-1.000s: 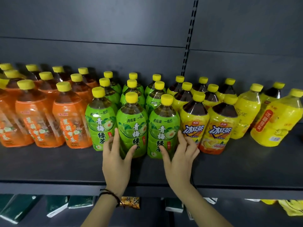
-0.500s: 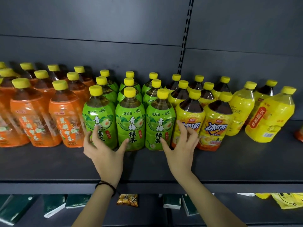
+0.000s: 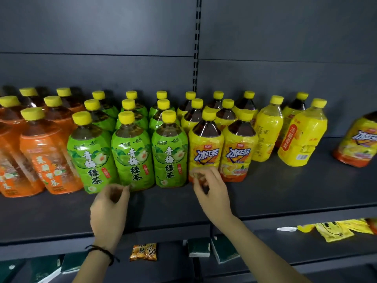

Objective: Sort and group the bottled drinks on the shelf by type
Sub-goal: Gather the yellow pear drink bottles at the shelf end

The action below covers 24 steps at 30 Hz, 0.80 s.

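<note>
Yellow-capped bottles stand in rows on a dark shelf (image 3: 285,190): orange jasmine tea bottles (image 3: 47,160) on the left, green plum tea bottles (image 3: 132,152) in the middle, then iced black tea bottles (image 3: 206,154) and yellow juice bottles (image 3: 302,139). One more iced tea bottle (image 3: 359,144) leans alone at the right edge. My left hand (image 3: 110,203), blurred, hovers with curled fingers just before the front green bottles and holds nothing. My right hand (image 3: 212,190) has its fingers curled at the base of the front iced tea bottle; whether it touches, I cannot tell.
A slotted upright (image 3: 195,48) splits the grey back panel. On the shelf below lie dark green packs (image 3: 199,247), an orange snack packet (image 3: 143,252) and yellow packets (image 3: 334,231). Bare shelf separates the juice bottles from the lone bottle.
Both hands have drawn back from the front bottles and curled their fingers. The view has shifted right, bringing the lone iced tea bottle into sight.
</note>
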Motion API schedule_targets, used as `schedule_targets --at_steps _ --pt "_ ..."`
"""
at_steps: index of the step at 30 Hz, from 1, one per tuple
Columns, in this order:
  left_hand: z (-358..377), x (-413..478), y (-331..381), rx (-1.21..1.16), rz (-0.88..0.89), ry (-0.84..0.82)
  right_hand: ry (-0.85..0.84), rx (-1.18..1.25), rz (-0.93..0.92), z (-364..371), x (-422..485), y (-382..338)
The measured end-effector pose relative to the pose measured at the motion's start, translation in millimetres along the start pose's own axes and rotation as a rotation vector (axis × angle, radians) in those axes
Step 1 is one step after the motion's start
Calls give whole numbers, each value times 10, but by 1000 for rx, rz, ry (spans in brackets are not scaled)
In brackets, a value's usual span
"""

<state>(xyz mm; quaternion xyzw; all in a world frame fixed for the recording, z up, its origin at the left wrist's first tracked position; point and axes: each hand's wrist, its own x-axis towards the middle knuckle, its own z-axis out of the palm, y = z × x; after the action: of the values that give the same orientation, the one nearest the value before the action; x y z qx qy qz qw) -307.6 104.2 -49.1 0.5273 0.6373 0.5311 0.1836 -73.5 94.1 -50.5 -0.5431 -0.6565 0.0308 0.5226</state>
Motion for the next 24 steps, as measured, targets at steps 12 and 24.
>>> schedule_targets --at_steps 12,24 --pt "1125 -834 1014 213 390 -328 -25 12 302 -1503 61 1194" --pt "2970 -1306 2112 -28 265 -313 70 68 434 -2635 711 2167"
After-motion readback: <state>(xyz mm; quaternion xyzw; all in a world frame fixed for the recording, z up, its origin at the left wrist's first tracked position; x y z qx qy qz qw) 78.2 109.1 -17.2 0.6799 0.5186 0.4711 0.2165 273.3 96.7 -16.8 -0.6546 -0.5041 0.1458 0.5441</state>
